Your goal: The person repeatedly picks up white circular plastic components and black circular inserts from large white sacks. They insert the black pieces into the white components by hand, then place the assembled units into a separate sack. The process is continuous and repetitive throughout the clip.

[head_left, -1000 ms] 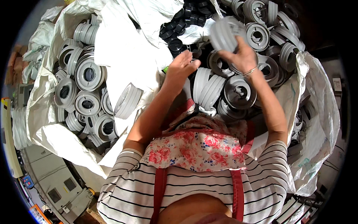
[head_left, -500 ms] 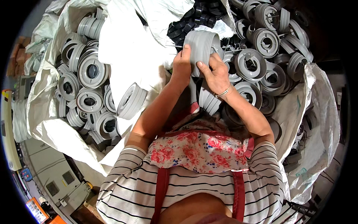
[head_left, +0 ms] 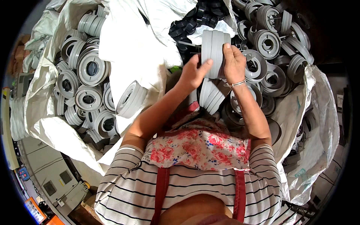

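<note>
Between my two hands is a grey ribbed plastic ring, turned with its banded outer wall facing up. My right hand grips its right edge, thumb along the rim. At the lower left, my left hand holds it with the thumb against the wall; some of its fingers are hidden behind. A thin grey strip shows just left of the ring; I cannot tell whether it is joined to it. Right below my hands lies another grey ribbed ring, tilted.
A white woven sack at the left holds many grey rings. More grey rings are heaped at the right, beside another white sack. Small black plastic parts lie at the back. A grey-white machine cabinet stands at lower left.
The grey ring has shifted right and turned, so its open end no longer shows. My right hand has moved from inside its opening to its right edge; my left hand has slid lower.
</note>
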Tool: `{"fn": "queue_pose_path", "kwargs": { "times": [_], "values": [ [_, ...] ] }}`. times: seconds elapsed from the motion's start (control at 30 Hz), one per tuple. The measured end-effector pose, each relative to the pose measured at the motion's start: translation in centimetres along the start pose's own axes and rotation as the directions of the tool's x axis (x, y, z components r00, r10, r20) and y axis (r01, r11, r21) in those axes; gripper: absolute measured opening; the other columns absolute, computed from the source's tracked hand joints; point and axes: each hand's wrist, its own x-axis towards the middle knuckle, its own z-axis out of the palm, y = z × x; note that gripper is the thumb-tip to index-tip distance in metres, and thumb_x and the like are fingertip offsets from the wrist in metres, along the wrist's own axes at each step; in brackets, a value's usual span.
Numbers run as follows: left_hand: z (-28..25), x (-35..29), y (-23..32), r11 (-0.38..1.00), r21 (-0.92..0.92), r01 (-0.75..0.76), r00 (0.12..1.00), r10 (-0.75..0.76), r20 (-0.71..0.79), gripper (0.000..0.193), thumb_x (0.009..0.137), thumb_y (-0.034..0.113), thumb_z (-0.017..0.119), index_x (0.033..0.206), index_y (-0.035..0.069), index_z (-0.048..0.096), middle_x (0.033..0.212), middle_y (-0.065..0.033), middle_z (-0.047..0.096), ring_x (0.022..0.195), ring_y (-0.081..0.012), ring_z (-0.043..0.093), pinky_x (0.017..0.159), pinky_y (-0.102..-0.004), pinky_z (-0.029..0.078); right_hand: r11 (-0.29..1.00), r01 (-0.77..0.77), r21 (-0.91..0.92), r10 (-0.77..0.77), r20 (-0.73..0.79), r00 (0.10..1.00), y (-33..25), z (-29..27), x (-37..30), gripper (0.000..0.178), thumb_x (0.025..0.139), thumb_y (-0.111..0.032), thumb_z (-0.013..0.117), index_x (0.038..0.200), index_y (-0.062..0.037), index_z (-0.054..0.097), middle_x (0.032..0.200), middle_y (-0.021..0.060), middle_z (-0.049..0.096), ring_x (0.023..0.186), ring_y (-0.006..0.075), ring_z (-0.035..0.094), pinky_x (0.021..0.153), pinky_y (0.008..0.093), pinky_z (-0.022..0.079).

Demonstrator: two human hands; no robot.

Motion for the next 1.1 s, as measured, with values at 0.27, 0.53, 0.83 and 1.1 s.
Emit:
{"fn": "queue_pose_path", "kwargs": {
  "times": [0.27, 0.53, 0.83, 1.1],
  "values": [
    [-0.5, 0.0, 0.1, 0.997, -0.004, -0.078, 0.996, 0.078, 0.036, 0.044, 0.083, 0.024, 0.065, 0.111, -0.007, 0.051, 0.099, -0.0136, 0.062, 0.09, -0.0172, 0.059, 0.08, -0.0296, 0.047, 0.997, -0.043, 0.069, 0.042, 0.016, 0.999, 1.3, -1.4, -0.5, 0.043, 0.094, -0.03, 0.053, 0.063, -0.0006, 0.05, 0.055, -0.0011, 0.045, 0.055, 0.0073, 0.037, 0.048, 0.0269, 0.034],
    [0.1, 0.4, 0.8, 0.932, -0.33, 0.152, 0.987, -0.163, -0.007, 0.044, 0.092, 0.033, 0.05, 0.116, -0.003, 0.048, 0.098, -0.0088, 0.058, 0.086, -0.0144, 0.056, 0.077, -0.0277, 0.047, 0.996, 0.049, 0.077, -0.057, 0.102, 0.993, -0.2, -0.7, -2.3, 0.038, 0.092, -0.033, 0.054, 0.072, -0.0007, 0.053, 0.059, 0.0005, 0.048, 0.057, 0.0069, 0.041, 0.05, 0.025, 0.036],
    [0.0, 0.4, 1.4, 0.967, -0.173, 0.189, 0.982, -0.183, 0.052, 0.044, 0.092, 0.037, 0.051, 0.111, -0.003, 0.052, 0.095, -0.0091, 0.06, 0.085, -0.0142, 0.056, 0.075, -0.027, 0.046, 0.96, -0.074, 0.271, 0.06, 0.056, 0.997, -0.1, -1.2, -4.2, 0.035, 0.089, -0.023, 0.061, 0.066, -0.0014, 0.048, 0.06, -0.0042, 0.046, 0.059, 0.0048, 0.037, 0.049, 0.0243, 0.035],
    [1.8, -1.8, 1.9, 0.993, -0.051, 0.107, 0.993, -0.105, 0.048, 0.044, 0.088, 0.028, 0.06, 0.112, -0.007, 0.05, 0.099, -0.0099, 0.059, 0.089, -0.0151, 0.055, 0.079, -0.0285, 0.046, 0.976, -0.108, 0.192, 0.115, -0.026, 0.993, 0.7, -2.1, -2.1, 0.036, 0.094, -0.027, 0.051, 0.074, 0.0024, 0.058, 0.065, 0.0006, 0.057, 0.059, 0.0077, 0.045, 0.054, 0.0275, 0.041]
  ]
}}
